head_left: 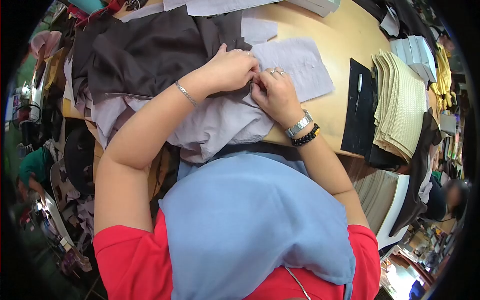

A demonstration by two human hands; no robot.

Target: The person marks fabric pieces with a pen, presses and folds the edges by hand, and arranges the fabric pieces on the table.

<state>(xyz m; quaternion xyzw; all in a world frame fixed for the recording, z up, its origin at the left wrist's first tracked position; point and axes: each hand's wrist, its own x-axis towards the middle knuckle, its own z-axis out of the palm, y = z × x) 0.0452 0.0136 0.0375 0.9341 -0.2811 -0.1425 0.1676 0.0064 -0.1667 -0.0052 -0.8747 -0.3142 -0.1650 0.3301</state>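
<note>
Dark-brown cloth (150,55) spreading over the counter (345,35), left hand (231,68) and right hand (280,95) pinching its right edge, both nearly closed, grey cloth (220,125) bunching nearside, grey piece (302,65) lying just beside.

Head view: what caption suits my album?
Left hand and right hand meet at the edge of dark cloth, beside pale cloth.

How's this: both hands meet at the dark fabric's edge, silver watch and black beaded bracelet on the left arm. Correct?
No: the head view shows the silver watch and black beaded bracelet on the right arm, not the left. The left hand and right hand do meet at the dark fabric's edge.
</note>
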